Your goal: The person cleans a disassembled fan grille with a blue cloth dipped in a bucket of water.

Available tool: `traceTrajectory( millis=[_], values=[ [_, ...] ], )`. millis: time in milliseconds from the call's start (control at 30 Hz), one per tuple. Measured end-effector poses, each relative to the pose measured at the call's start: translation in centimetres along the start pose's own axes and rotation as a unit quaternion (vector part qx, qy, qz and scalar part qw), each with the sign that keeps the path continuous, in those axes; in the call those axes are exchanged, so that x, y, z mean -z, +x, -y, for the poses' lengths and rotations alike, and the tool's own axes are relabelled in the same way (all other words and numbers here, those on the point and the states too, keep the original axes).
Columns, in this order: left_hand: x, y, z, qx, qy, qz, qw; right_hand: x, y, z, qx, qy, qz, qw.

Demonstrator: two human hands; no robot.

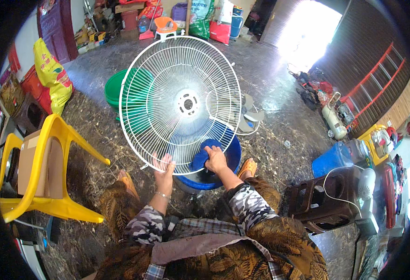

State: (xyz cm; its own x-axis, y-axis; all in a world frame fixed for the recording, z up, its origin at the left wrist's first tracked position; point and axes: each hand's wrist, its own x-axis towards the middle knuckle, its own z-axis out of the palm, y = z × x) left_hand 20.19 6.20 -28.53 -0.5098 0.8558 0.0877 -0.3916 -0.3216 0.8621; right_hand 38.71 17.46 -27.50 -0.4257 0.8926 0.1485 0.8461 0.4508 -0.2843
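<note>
A home storeroom or garage is suggested: a dark stone floor [279,116], filled sacks [51,74] at the left, buckets and bags far off, a red ladder [377,88] at the right, and a yellow plastic chair [51,172] near left.

A yellow plastic chair [51,172] stands at the left with a cardboard box [32,163] on its seat. Behind it leans a yellow sack [53,77]. A green basin [114,88] sits on the dark floor [279,107]. At the right are a dark brown stool [319,203], a blue container [330,158] and an orange ladder [377,88].
</note>
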Motion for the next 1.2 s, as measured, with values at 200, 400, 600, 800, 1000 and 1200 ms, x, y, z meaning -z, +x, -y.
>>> traceTrajectory(
  millis=[200, 400, 600, 800, 1000, 1200],
  values=[
    [-0.7, 5.8, 0.2, -0.088, -0.080, -0.114, 0.986, -1.7, 1.5, -1.5, 0.095, 0.063, -0.012, 0.993],
    [0.7, 8.9, -7.2, -0.238, 0.161, -0.093, 0.953, 0.4, 0.8, 1.0, 0.264, -0.018, 0.124, 0.956],
    [0.6, 10.3, -8.1, -0.239, 0.228, -0.047, 0.943, 3.0, -2.9, -5.7, 0.064, 0.101, -0.017, 0.993],
    [1.3, 11.2, -9.2, -0.197, 0.208, -0.006, 0.958, 12.7, 4.0, 2.9, 0.079, 0.178, -0.334, 0.922],
    [-0.2, 11.7, -8.9, -0.138, 0.013, 0.039, 0.990, 3.7, 10.8, 3.2, 0.055, 0.034, -0.244, 0.968],
    [1.4, 12.3, -7.4, -0.150, 0.062, -0.038, 0.986, 2.4, 9.7, 2.5, 0.014, -0.038, 0.003, 0.999]
  ],
)
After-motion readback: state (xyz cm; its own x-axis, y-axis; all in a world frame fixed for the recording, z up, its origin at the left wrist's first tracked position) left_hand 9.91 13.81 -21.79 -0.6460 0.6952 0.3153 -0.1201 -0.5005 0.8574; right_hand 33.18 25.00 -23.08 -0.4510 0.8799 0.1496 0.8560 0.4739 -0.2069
